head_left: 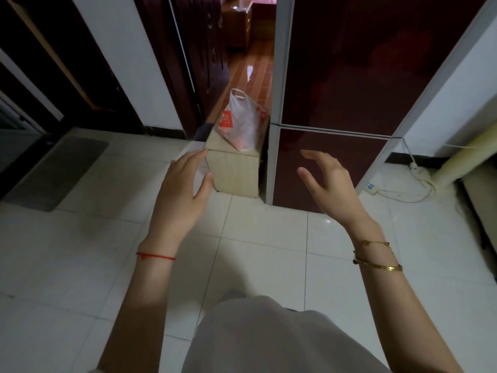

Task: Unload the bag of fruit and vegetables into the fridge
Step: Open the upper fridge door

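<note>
A white plastic bag [243,122] with red print stands on a pale wooden box [236,170], just left of the fridge. The fridge [349,76] is dark red with silver edges, and both its doors are closed. My left hand [185,184] is held out with fingers apart, its fingertips at the box's near left corner, below and left of the bag. My right hand [328,179] hovers with fingers spread in front of the fridge's lower door [317,162], to the right of the box. Neither hand holds anything. What is inside the bag does not show clearly.
White floor tiles [255,238] lie between me and the fridge. A grey mat [59,170] lies at the left by a dark doorway. Behind the box an open doorway leads to a wooden floor [247,68]. A power strip [371,188] and cable lie right of the fridge.
</note>
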Demonstrator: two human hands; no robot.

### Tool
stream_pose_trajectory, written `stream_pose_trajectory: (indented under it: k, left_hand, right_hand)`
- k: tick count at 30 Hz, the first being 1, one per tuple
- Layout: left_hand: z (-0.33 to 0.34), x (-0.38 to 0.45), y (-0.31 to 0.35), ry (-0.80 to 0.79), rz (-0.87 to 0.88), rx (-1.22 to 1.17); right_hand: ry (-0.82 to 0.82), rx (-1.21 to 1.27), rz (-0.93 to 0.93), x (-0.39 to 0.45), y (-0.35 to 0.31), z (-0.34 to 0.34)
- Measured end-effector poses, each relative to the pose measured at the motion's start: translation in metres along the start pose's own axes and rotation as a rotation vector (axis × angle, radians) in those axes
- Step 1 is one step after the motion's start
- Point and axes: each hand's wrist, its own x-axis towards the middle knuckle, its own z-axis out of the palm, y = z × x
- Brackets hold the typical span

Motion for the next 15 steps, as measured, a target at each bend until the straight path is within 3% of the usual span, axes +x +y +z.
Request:
stream_pose_trajectory:
  k: [15]
  left_hand:
    - [0.027,0.183,-0.081,-0.068,0.105,-0.009]
  right_hand:
    - [0.035,-0.011,0.098,0.151,0.017,0.062]
